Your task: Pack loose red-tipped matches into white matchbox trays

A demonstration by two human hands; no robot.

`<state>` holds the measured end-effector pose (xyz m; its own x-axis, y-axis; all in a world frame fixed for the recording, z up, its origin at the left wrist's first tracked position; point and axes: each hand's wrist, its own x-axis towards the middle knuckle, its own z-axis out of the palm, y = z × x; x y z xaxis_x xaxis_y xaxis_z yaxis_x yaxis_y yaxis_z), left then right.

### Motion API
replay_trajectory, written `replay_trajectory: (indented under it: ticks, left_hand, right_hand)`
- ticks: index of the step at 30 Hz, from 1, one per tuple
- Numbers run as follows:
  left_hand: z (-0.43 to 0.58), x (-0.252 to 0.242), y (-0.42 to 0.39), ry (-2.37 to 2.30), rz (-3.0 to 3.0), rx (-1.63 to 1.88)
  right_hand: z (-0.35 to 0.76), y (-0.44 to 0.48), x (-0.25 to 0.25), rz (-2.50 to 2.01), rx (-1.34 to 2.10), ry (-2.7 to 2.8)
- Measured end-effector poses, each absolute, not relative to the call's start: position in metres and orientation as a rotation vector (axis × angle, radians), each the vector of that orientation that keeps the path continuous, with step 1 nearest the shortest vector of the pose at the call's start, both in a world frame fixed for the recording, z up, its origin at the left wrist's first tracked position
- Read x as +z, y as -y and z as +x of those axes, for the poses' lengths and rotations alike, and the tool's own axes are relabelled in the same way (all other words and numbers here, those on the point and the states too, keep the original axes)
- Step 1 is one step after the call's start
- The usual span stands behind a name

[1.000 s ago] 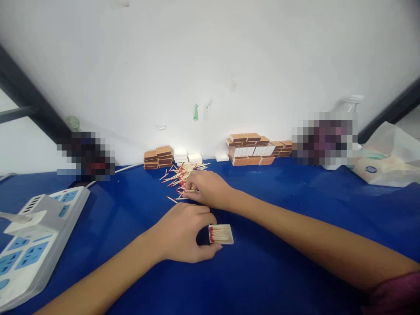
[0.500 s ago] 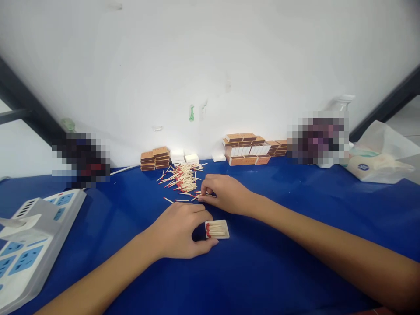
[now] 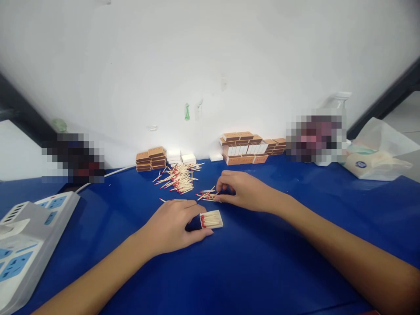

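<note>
My left hand (image 3: 173,227) curls its thumb and fingers around a small white matchbox tray (image 3: 220,217) on the blue table. Red-tipped matches (image 3: 209,220) lie side by side in that tray, heads toward my palm. Just beyond it, my right hand (image 3: 243,190) is closed in a pinch at the right end of a small loose bunch of matches (image 3: 205,196); how many are between the fingertips is hard to see. A larger heap of matches (image 3: 180,178) spreads farther back, with a few strays near my left knuckles.
Brown matchboxes (image 3: 151,158) and white trays (image 3: 188,159) stand along the wall. More matchboxes (image 3: 244,159) are stacked right of centre. A power strip (image 3: 62,218) occupies the left, a plastic tissue pack (image 3: 374,164) the right. Two objects at the back are blurred out.
My right hand has drawn away to the right, and the small bunch of matches now lies apart from the heap. My left hand and the tray have shifted slightly up and left in view.
</note>
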<state>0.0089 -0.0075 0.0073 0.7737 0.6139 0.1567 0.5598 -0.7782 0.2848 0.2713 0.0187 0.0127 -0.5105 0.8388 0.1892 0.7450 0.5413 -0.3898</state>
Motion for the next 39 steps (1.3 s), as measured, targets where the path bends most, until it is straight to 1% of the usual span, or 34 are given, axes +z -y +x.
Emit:
replay_trajectory:
  ticks: [12, 22, 39]
  left_hand:
    - [0.009, 0.007, 0.007, -0.949, 2.753, 0.356]
    - [0.009, 0.007, 0.007, -0.94, 2.766, 0.355]
    - [0.006, 0.006, 0.005, -0.983, 2.761, 0.383]
  right_hand:
    - [0.27, -0.019, 0.01, -1.307, 0.41, 2.457]
    - [0.272, -0.022, 0.006, -1.3, 0.36, 2.484]
    - [0.281, -0.023, 0.018, -1.397, 0.452, 2.5]
